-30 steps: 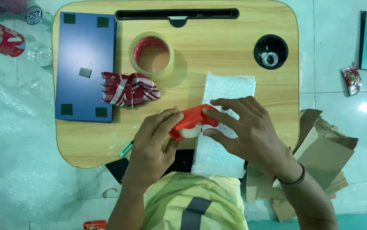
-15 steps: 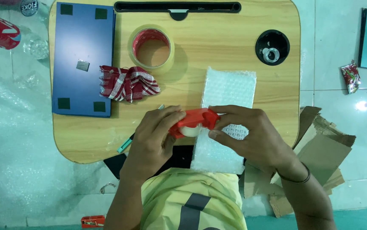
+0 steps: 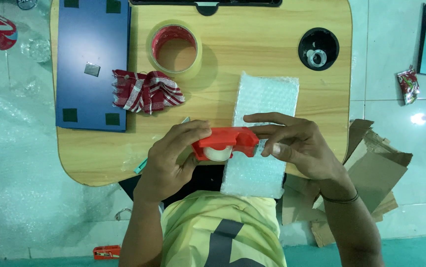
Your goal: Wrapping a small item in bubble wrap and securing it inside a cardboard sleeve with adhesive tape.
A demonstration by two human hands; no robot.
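Cloth (image 3: 146,91) in red and white checks lies crumpled on the wooden table (image 3: 272,49), beside a blue board (image 3: 92,44) and a tape roll (image 3: 174,48). Nearer the body, the left hand (image 3: 171,158) grips a red tape dispenser (image 3: 224,144), while the right hand (image 3: 292,143) pinches its other end over a bubble wrap sheet (image 3: 264,96).

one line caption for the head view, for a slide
Both hands, left hand and right hand, hold a red tape dispenser over a bubble-wrapped parcel.

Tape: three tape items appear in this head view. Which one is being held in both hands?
The red tape dispenser, gripped by the left hand and right hand. The large tape roll lies untouched on the table; another small red dispenser lies on the floor.
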